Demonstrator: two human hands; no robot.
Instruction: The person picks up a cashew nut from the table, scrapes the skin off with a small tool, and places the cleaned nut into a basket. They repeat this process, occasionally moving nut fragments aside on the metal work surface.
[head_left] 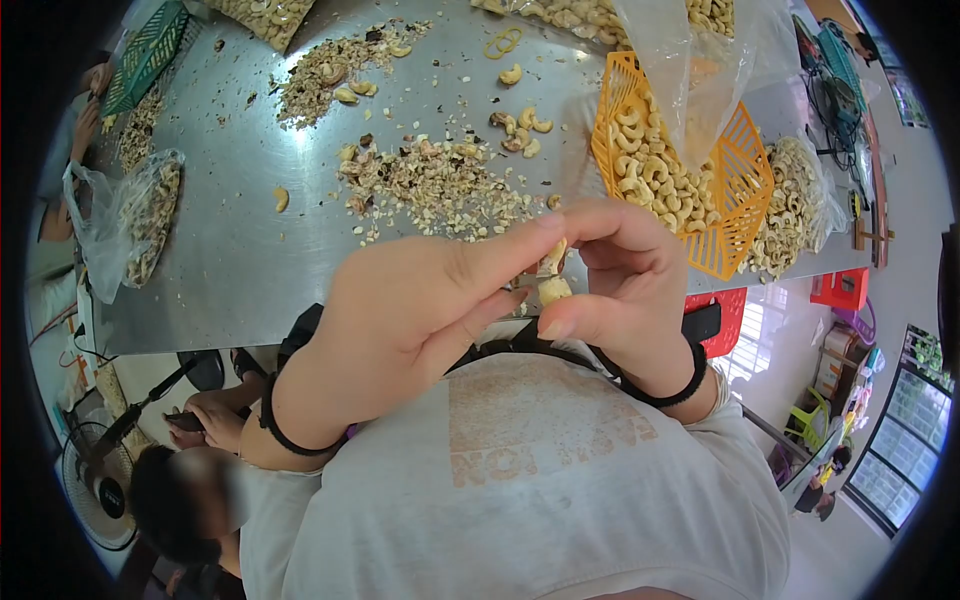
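My left hand point(420, 290) and my right hand point(630, 280) meet in front of my shirt, over the near edge of the metal table. Between their fingertips are pale cashew pieces: a cashew piece point(554, 291) rests at my right thumb, and another light piece point(551, 260) shows just above it by my left fingers. Both hands are closed around these pieces, though parts of the grip are hidden. Just beyond the hands lies a pile of cashew bits and skins point(430, 185). To the right, an orange basket point(742, 165) holds whole cashews point(655, 165).
Another scrap pile point(335, 80) lies farther back on the table point(230, 240). A plastic bag of nuts point(150, 215) sits left, near a green basket point(145, 55). Loose cashews point(790, 215) lie right of the orange basket. A person point(190, 500) and a fan point(100, 480) are lower left.
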